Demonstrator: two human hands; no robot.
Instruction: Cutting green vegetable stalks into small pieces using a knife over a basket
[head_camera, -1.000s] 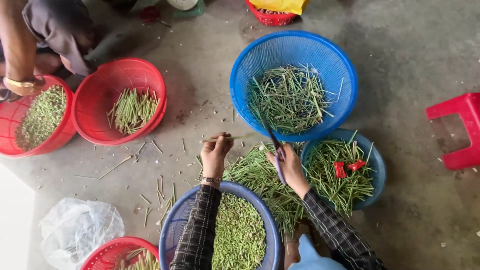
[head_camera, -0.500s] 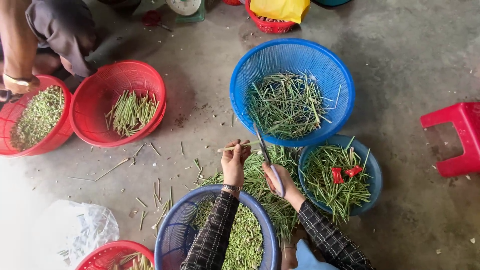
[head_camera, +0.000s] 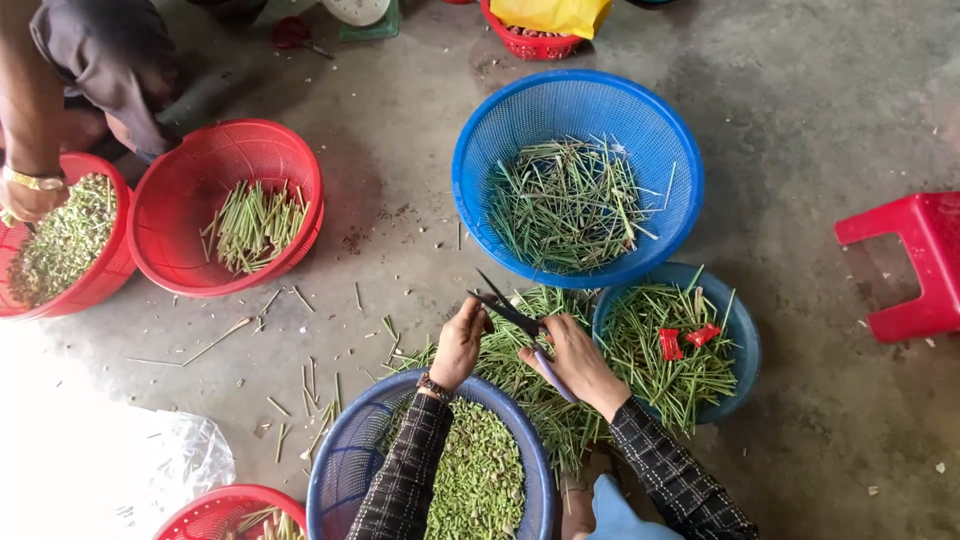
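A red stool (head_camera: 905, 265) stands right, a clear plastic bag (head_camera: 175, 465) lies lower left on concrete floor (head_camera: 820, 120).

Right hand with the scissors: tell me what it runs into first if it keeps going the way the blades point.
The right hand aims the scissors up-left. Past the left hand, the blades would probably cross bare concrete floor first, then reach the red basket; depth is uncertain.
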